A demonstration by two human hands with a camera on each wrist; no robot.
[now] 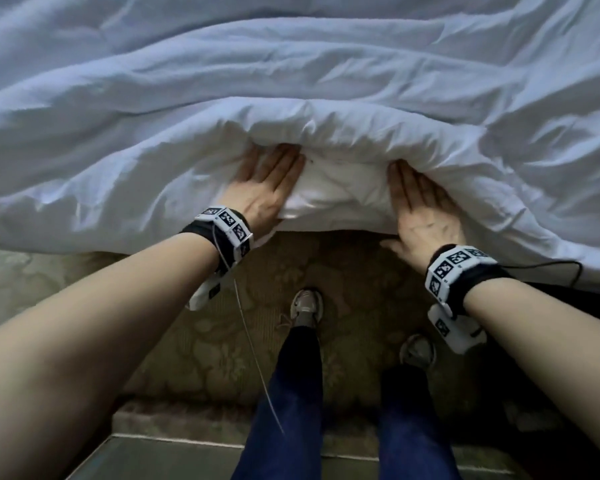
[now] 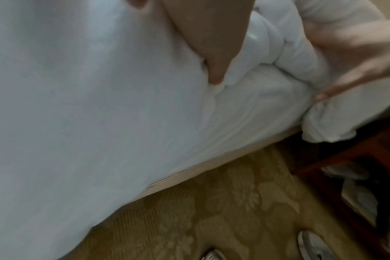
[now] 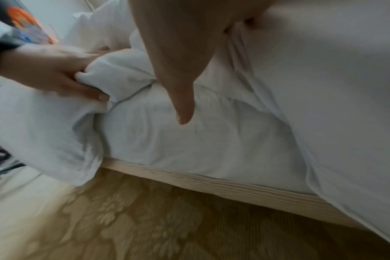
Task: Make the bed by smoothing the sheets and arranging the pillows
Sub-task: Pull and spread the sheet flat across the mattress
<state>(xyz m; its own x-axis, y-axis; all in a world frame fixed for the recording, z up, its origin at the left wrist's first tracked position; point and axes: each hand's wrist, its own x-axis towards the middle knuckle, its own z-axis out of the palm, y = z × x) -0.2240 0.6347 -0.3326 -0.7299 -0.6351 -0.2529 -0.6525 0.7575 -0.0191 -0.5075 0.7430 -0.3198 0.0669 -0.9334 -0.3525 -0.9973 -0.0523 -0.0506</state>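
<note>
A rumpled white duvet (image 1: 291,74) covers the bed and bunches into a thick fold (image 1: 326,133) at the near edge. My left hand (image 1: 264,181) reaches under this fold. In the right wrist view the left hand (image 3: 56,75) pinches a roll of duvet between thumb and fingers. My right hand (image 1: 420,206) lies flat on the duvet with straight fingers. Its fingertips are hidden under the fold and its thumb is spread toward the floor. Below the fold the sheet-covered mattress side (image 3: 189,140) shows. No pillow is in view.
A pale wooden bed frame (image 3: 211,184) runs under the mattress. I stand on patterned beige carpet (image 1: 354,271), with my shoes (image 1: 305,306) close to the bed. Dark red-brown wooden furniture (image 2: 345,158) stands to the right. A black cable (image 1: 568,268) loops by my right wrist.
</note>
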